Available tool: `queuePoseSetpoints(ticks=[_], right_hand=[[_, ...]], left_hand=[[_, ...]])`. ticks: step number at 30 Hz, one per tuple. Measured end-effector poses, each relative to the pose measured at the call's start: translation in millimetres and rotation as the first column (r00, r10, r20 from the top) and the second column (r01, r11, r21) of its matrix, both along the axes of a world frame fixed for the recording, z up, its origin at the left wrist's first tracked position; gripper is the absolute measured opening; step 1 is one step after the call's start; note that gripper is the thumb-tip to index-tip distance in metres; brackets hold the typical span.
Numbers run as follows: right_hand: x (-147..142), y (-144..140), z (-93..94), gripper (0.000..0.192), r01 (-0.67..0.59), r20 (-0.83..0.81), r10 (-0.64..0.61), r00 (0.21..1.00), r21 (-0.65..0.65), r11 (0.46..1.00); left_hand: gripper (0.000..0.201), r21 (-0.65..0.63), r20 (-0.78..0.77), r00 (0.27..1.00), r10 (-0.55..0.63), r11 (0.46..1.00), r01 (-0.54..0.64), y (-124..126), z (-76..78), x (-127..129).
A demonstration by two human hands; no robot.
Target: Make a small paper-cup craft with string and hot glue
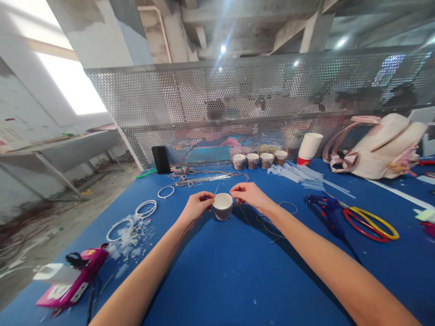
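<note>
Both forearms reach forward over blue surface [217, 280]. Small white paper cup [223, 206] upright at centre, landmark. Left hand [197, 206] at cup's left, right hand [249, 194] at cup's right, fingers of each pinched closed on thin wire [222, 184] arching just behind cup rim. Scissors [369, 222] well right of cup; pink glue gun [73, 280] far left, nearer camera.

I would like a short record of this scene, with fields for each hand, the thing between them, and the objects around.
left hand: fingers pinch thin wire at the cup rim
right hand: fingers pinch the same wire, other side
cup: small, white inside, upright on blue table
left of hands: white rings, pink tool
right of hands: scissors
far edge: four small cups, pink bag
</note>
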State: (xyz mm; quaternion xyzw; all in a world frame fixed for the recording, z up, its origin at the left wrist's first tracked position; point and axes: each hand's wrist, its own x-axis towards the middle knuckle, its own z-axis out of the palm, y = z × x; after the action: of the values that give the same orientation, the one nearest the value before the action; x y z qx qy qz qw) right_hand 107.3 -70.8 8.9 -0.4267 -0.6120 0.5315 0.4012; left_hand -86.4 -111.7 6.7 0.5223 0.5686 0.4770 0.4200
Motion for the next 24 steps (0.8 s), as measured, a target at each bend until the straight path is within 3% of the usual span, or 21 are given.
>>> queuePoseSetpoints(ticks=[9,18,24], right_hand=[[2,-1,1.8,0.005,-0.014,0.068,0.012,0.998,0.040,0.999],[17,11,-4.2,0.007,-0.140,0.181,0.129,0.975,0.051,0.989],[15,7,-1.6,0.007,-0.134,0.194,0.124,0.973,0.037,0.990]], left_hand=[[0.017,0.016,-0.033,0.999,0.035,0.999,-0.035,-2,-2.0,0],[0.011,0.239,-0.239,0.949,0.206,0.960,-0.148,-6,-1.4,2],[0.012,0.331,-0.292,0.907,0.303,0.922,-0.202,-7,-1.3,-1]])
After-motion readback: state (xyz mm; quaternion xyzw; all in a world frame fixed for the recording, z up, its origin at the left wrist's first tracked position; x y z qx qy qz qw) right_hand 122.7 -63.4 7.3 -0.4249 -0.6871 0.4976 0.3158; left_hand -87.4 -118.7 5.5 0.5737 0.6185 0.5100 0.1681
